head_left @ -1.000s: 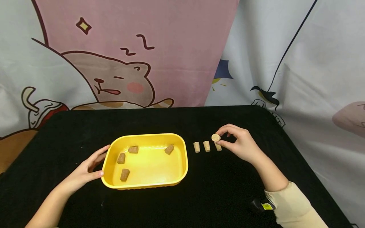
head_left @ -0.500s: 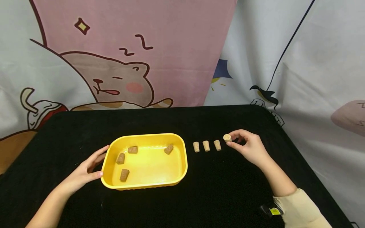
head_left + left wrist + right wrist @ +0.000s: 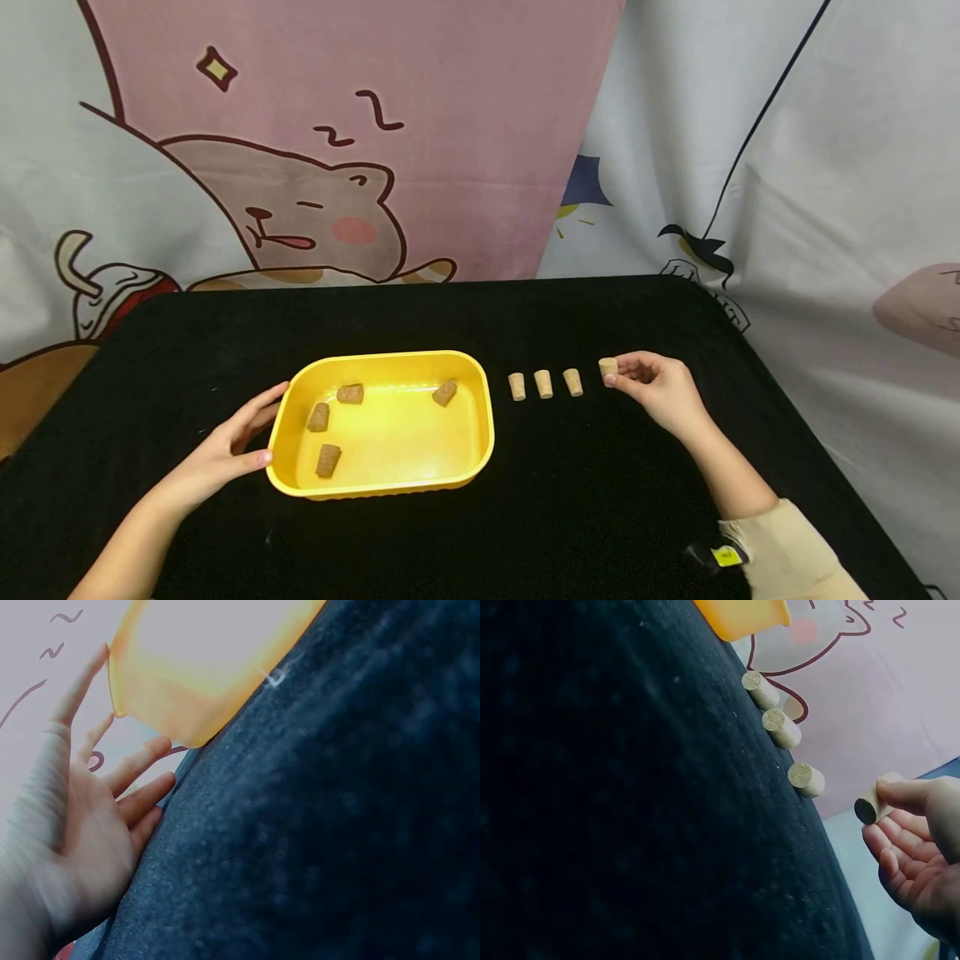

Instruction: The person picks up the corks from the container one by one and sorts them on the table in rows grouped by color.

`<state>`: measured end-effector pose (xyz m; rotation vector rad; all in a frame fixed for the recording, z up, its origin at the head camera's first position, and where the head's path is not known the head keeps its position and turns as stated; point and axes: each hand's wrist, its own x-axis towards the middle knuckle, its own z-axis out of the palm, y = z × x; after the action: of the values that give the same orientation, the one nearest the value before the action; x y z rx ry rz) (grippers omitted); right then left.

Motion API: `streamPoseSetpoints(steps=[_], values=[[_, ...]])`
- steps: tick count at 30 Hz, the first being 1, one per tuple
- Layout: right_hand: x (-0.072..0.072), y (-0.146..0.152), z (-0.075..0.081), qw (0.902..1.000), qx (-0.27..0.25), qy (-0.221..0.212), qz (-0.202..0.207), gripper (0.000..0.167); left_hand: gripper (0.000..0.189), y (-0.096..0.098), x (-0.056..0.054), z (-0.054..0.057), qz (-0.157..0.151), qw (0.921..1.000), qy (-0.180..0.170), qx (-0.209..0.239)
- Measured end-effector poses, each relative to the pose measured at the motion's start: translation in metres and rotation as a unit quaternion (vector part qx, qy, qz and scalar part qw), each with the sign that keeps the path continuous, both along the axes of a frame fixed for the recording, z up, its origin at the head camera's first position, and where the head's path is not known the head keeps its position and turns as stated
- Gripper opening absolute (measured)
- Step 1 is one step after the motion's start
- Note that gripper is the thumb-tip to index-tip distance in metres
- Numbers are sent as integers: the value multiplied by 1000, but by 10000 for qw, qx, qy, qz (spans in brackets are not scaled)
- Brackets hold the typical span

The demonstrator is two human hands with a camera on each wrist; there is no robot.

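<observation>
A tapered cork stopper (image 3: 608, 367) is pinched between thumb and fingers of my right hand (image 3: 660, 392), at the right end of a row. In the right wrist view the held cork (image 3: 870, 807) shows a dark end and appears above the cloth. Three light corks stand spaced out to its left, the nearest cork (image 3: 573, 382) close by. My left hand (image 3: 222, 460) touches the left end of a yellow tray (image 3: 382, 489) with spread, fairly straight fingers. In the left wrist view the fingertips lie right at the tray's edge (image 3: 191, 735). Inside the tray are several browner corks (image 3: 327, 460).
Black cloth (image 3: 555, 508) covers the table. Behind it hangs a printed curtain (image 3: 480, 150) with a sleeping bear. A dark strap with a yellow label (image 3: 726, 556) sits at my right sleeve (image 3: 787, 550).
My right hand has moved right, past the third cork, and lowered its cork toward the cloth, tipping it more upright. My left hand and the tray stay in place.
</observation>
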<state>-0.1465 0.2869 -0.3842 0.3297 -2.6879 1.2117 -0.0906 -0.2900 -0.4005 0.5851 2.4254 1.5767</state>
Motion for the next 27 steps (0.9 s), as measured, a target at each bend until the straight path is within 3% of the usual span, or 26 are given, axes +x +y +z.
streamPoseSetpoints(steps=[9, 27], values=[[-4, -2, -12, 9978, -107, -596, -260, 24, 69, -1, 0, -1, -44, 10000, 42, 53], [-12, -12, -14, 9951, 261, -739, -607, 24, 68, -1, 0, -2, -38, 9999, 26, 89]])
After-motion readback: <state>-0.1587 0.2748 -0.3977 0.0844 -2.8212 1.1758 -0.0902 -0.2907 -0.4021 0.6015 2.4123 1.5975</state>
